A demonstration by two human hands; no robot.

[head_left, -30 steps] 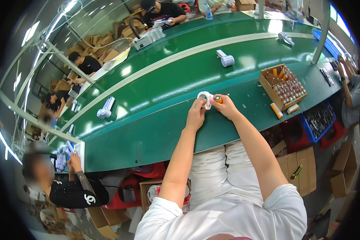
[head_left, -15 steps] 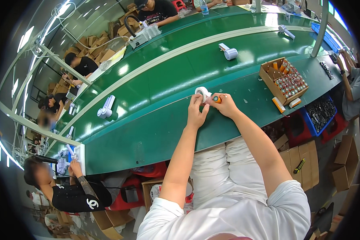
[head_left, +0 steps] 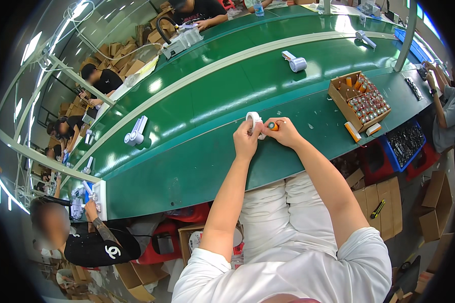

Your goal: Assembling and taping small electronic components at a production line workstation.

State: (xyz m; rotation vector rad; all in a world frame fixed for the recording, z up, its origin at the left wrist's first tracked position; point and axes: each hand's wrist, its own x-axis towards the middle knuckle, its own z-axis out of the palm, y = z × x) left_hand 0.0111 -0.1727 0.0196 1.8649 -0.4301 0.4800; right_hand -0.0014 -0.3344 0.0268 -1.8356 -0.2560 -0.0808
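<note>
My left hand (head_left: pixel 246 140) is closed round a white ring-shaped piece (head_left: pixel 253 117), held upright just above the green bench (head_left: pixel 197 166). Whether it is a roll or a housing I cannot make out. In my right hand (head_left: pixel 287 134) an orange cylindrical battery (head_left: pixel 273 126) is pinched, one round end showing. The fingertips of both hands meet between these two things, and they cover whatever lies there.
A cardboard box (head_left: pixel 347 105) of orange batteries and small round metal-topped parts stands at right, with loose batteries (head_left: pixel 352 132) beside it. Light-coloured handheld fans (head_left: pixel 298 64) lie on the green conveyor (head_left: pixel 212 93). A blue crate (head_left: pixel 403 146) sits lower right. Co-workers (head_left: pixel 93 242) work around.
My left hand has turned the white ring more edge-on and closed further round it. My right hand stays nearly still with the battery. The fans on the conveyor have shifted rightward.
</note>
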